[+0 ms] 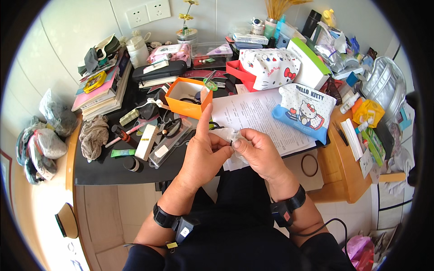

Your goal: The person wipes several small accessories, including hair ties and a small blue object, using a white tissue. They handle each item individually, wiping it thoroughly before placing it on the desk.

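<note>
In front of my body both hands meet over a crumpled, translucent white plastic bag. My left hand pinches its left side between thumb and curled fingers, the index finger pointing straight up. On the other side my right hand grips the bag with thumb and forefinger. A small dark spot shows between the two thumbs; I cannot tell what it is. Just beyond my left fingertip stands an open orange box holding dark bands and a green-tagged item. Printed papers lie behind my right hand.
On the black desk mat are a clear plastic case, a white carton, a green tube and a grey cloth. Books pile at left. A Hello Kitty pouch lies right, near a cluttered wooden side.
</note>
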### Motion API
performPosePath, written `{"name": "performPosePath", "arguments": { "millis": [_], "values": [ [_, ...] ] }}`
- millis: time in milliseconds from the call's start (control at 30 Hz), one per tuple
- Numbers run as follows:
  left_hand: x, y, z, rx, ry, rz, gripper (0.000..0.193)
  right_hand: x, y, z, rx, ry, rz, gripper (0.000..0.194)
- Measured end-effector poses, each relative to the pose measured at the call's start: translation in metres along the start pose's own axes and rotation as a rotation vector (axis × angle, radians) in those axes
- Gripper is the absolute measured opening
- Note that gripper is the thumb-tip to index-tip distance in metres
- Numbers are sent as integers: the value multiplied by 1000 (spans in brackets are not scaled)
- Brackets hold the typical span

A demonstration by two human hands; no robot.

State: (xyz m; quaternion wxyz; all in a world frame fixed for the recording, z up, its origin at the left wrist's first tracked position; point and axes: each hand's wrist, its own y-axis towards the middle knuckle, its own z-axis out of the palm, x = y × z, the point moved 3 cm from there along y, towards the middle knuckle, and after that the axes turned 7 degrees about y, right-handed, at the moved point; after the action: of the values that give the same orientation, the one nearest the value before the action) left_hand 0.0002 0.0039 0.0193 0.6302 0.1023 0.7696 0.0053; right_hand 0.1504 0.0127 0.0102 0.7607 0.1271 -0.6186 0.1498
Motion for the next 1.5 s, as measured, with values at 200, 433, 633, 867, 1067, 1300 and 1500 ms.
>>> {"name": "performPosePath", "arguments": {
  "millis": [200, 433, 633, 867, 1067, 1300, 1500],
  "values": [
    [2, -3, 7, 103, -73, -47, 91, 4, 2, -4, 11, 44, -41, 30],
    [5, 1, 1, -45, -15, -40, 85, 5, 4, -2, 55, -100, -44, 32],
    [-6, 11, -20, -170, 34, 182, 25, 4, 5, -6, 65, -119, -14, 38],
    [-15, 8, -16, 34, 5, 78, 13, -7, 8, -5, 65, 48, 5, 41],
    [-13, 3, -12, 0, 63, 113, 12, -11, 11, -7, -87, 78, -73, 31],
    [-10, 3, -7, -203, 394, 272, 12, -7, 3, 8, -130, -214, -226, 15],
    [-4, 0, -7, -141, 238, 66, 8, 3, 2, 8, -117, -435, -393, 12]
  ]
}}
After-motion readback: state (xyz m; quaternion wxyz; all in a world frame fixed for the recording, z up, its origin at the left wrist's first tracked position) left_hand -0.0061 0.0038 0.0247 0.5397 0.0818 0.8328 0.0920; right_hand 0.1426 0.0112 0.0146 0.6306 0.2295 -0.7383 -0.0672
